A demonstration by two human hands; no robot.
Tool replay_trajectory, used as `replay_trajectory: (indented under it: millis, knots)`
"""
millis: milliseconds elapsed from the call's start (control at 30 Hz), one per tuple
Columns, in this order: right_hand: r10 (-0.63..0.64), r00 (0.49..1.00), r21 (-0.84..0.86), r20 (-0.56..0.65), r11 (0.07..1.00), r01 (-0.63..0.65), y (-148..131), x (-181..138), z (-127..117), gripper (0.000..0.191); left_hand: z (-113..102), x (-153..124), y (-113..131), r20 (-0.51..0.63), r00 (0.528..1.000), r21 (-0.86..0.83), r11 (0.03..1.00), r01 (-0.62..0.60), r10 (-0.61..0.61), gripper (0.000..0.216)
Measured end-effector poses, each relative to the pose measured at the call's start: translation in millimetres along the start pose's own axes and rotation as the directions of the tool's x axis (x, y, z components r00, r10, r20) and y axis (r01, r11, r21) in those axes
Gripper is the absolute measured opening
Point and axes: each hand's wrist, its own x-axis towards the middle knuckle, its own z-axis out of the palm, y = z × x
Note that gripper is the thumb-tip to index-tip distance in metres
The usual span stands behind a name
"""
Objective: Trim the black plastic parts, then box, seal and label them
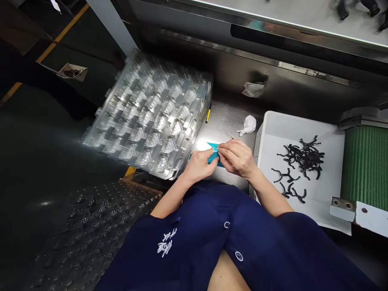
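Note:
My left hand (198,165) and my right hand (239,158) meet over the steel bench (224,117), fingers pinched together. Between and under them shows a bright blue cloth or pad (214,157). A small pale piece seems to sit at the fingertips, but the fingers hide most of it. Just beyond my right hand lie metal tweezers (228,134) and a crumpled white glove or tissue (247,124). A yellow-and-black pen or knife (208,113) lies farther back on the left.
Stacked clear plastic trays (138,149) stand to the left. On the right, a white bin (273,139) holds several black forked parts (306,157), beside a green conveyor belt (365,161). A metal shelf (273,24) spans the back. More trays (100,226) lie lower left.

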Motion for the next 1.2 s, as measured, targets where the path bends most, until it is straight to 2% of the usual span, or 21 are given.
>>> replay_trajectory:
  millis: [200, 400, 533, 633, 767, 933, 1033, 1100, 1133, 1200]
  knots:
    - [-0.022, 0.997, -0.110, -0.071, 0.994, 0.014, -6, -5, 4, 0.017, 3, 0, -1, -0.007, 1.000, 0.008, 1.000, 0.007, -0.007, 0.030]
    - [0.091, 0.990, -0.076, -0.112, 0.992, -0.100, -8, -5, 6, 0.020, 0, 2, 8, 0.024, 0.999, -0.077, 0.997, 0.031, -0.029, 0.030]
    - [0.057, 0.983, -0.122, -0.176, 0.989, -0.079, -11, 1, 5, 0.019, 0, 2, 10, 0.002, 0.999, -0.099, 0.994, 0.051, -0.051, 0.030]
    - [0.073, 0.984, -0.123, -0.161, 0.988, -0.094, -12, 4, 5, 0.018, 1, 1, 8, -0.021, 0.997, -0.098, 0.993, 0.068, -0.071, 0.031]
    - [0.100, 0.984, -0.087, -0.145, 0.990, -0.113, -9, 3, 9, 0.019, 1, 1, 3, 0.004, 0.988, -0.126, 0.980, 0.157, -0.157, 0.034]
    - [0.108, 0.992, 0.057, -0.069, 0.993, -0.104, -5, 3, 14, 0.018, 0, 3, -6, 0.025, 0.972, -0.150, 0.961, 0.234, -0.233, 0.039]
    - [0.147, 0.989, 0.223, 0.022, 0.964, -0.148, 18, 6, 12, 0.017, -2, 3, -16, 0.017, 0.957, -0.192, 0.939, 0.287, -0.289, 0.040]
    - [0.259, 0.964, 0.253, 0.064, 0.930, -0.267, 54, 12, 9, 0.021, -5, 4, -24, 0.017, 0.939, -0.243, 0.910, 0.337, -0.343, 0.040]
    - [0.348, 0.935, 0.211, 0.069, 0.911, -0.354, 79, 16, 7, 0.023, -7, 4, -28, 0.021, 0.929, -0.273, 0.892, 0.360, -0.368, 0.040]
    - [0.535, 0.843, 0.022, 0.048, 0.843, -0.537, 138, 28, 4, 0.028, -11, 5, -37, 0.035, 0.913, -0.330, 0.858, 0.395, -0.407, 0.040]
